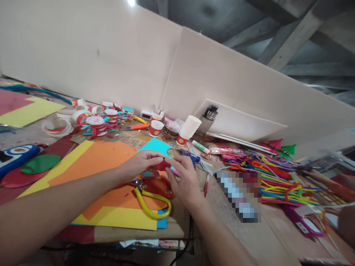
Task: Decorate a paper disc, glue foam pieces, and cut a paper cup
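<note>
Over the orange sheets, my left hand (pixel 142 164) is closed with its fingertips on a small red piece (pixel 160 165), perhaps paper. My right hand (pixel 184 179) pinches the same piece from the other side. A slim purple thing (pixel 174 171) shows under the right fingers; its kind is partly hidden. Just below my hands lie scissors (pixel 151 214) with one yellow and one red handle loop, on orange paper (pixel 102 170) stacked over yellow paper (pixel 122 218). Behind my fingers is a bright blue sheet (pixel 156 146).
Red-and-white paper cup pieces (pixel 95 123) cluster at the back left. A cup stack (pixel 190 129) leans near a dark bottle (pixel 206 122). Colourful pipe cleaners (pixel 283 184) heap at the right. A blue glue gun (pixel 194 159) lies behind my right hand. Green oval (pixel 41 163) at left.
</note>
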Demonstrator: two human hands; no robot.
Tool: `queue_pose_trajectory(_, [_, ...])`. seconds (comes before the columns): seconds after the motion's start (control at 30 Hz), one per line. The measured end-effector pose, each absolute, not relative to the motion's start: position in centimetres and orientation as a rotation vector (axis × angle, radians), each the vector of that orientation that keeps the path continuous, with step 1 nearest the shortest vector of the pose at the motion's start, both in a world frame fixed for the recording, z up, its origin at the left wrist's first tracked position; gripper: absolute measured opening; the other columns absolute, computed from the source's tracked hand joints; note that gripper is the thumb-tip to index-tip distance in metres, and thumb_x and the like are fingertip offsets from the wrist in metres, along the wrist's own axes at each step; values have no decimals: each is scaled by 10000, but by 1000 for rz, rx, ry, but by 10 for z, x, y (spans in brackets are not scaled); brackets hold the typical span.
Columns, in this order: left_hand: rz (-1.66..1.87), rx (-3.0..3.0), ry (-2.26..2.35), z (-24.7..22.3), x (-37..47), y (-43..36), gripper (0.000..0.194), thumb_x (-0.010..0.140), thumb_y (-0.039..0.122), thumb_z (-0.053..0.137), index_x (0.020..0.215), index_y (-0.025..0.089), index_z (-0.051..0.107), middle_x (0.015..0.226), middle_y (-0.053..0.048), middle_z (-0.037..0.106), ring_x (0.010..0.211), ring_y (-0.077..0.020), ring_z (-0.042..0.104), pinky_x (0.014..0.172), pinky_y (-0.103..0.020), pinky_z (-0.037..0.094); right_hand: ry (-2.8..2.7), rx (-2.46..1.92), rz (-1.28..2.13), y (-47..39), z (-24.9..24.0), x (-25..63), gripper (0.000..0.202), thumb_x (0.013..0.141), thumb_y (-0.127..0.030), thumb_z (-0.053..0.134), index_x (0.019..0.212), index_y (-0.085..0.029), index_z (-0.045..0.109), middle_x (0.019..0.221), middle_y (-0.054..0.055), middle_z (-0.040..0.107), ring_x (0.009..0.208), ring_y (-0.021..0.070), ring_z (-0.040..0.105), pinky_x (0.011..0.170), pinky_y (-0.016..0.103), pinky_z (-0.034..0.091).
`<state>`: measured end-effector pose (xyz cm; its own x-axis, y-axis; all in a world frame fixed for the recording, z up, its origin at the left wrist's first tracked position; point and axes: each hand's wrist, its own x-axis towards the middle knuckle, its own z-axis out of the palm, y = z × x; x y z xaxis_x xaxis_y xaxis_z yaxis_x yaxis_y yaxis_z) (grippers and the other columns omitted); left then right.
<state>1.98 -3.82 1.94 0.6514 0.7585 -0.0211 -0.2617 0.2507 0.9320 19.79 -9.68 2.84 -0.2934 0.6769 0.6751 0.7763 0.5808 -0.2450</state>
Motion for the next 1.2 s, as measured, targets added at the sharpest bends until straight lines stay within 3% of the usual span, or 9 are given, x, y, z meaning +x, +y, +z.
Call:
queue_pose_trajectory(0.13, [766, 1130, 612, 22, 19, -35, 279, 772, 341, 680, 943, 121, 661, 868, -77, 698, 604, -109, 606, 565, -229, 499, -1745, -1506, -173, -88, 31, 224, 214, 902, -301, 492, 1050, -183, 590, 1001, 99, 606, 921, 215, 573, 810, 363, 478])
queue_pose_trajectory(0.23, [808, 1163, 653, 21, 18, -30, 252, 779, 333, 667, 928, 131, 645, 888, -80, 701, 616, -112, 617, 553, -220, 500, -1606, -2003, -255, -77, 27, 247, 324, 872, -408, 518, 1012, -122, 579, 993, 170, 621, 968, 285, 580, 827, 410, 454])
queue_pose_trajectory(0.37, [903, 1169, 682, 16, 15, -24, 254, 753, 342, 691, 885, 138, 616, 862, -66, 695, 635, -120, 629, 582, -241, 523, -1578, -2329, 95, -63, 16, 262, 426, 850, -511, 491, 977, -117, 588, 929, 194, 667, 906, 306, 635, 772, 388, 455])
queue_pose_trajectory(0.5, [942, 1180, 697, 12, 15, -20, 272, 739, 359, 705, 872, 136, 624, 857, -52, 687, 690, -128, 644, 636, -257, 542, -1433, -2221, 324, -51, 9, 266, 266, 741, -358, 597, 877, -131, 627, 868, 168, 688, 862, 311, 647, 751, 373, 448])
queue_pose_trajectory(0.6, [963, 1192, 711, 11, 16, -19, 286, 733, 372, 711, 879, 135, 644, 880, -54, 687, 762, -148, 661, 687, -272, 549, -1346, -2128, 387, -44, 7, 271, 180, 709, -295, 564, 788, -151, 638, 748, 100, 681, 764, 269, 649, 706, 342, 457])
queue_pose_trajectory(0.8, [997, 1176, 737, 11, 13, -16, 314, 716, 397, 724, 907, 154, 669, 902, -53, 697, 761, -158, 678, 684, -271, 547, -1168, -1927, 343, -40, 7, 273, 267, 726, -310, 489, 939, -169, 564, 827, 58, 658, 693, 195, 615, 644, 311, 493])
queue_pose_trajectory(0.93, [1025, 1213, 786, 11, 9, -11, 314, 738, 411, 700, 937, 169, 682, 903, -47, 701, 733, -135, 663, 678, -260, 542, -1115, -1468, 607, -52, 15, 258, 290, 686, -231, 547, 969, -214, 488, 912, 16, 631, 682, 144, 592, 610, 274, 504])
queue_pose_trajectory(1.13, [1064, 1216, 825, 9, 8, -7, 313, 736, 400, 697, 924, 150, 679, 925, -68, 699, 845, -177, 663, 750, -306, 543, -1320, -1201, 877, -81, 30, 229, 204, 802, -272, 588, 977, -216, 496, 732, -41, 588, 584, 101, 522, 578, 235, 440])
queue_pose_trajectory(1.2, [1057, 1205, 824, 9, 8, -8, 322, 734, 402, 699, 923, 143, 676, 917, -69, 697, 833, -175, 659, 751, -311, 540, -1396, -1193, 879, -88, 31, 225, 190, 834, -306, 576, 987, -215, 510, 796, -26, 594, 601, 95, 511, 590, 236, 437])
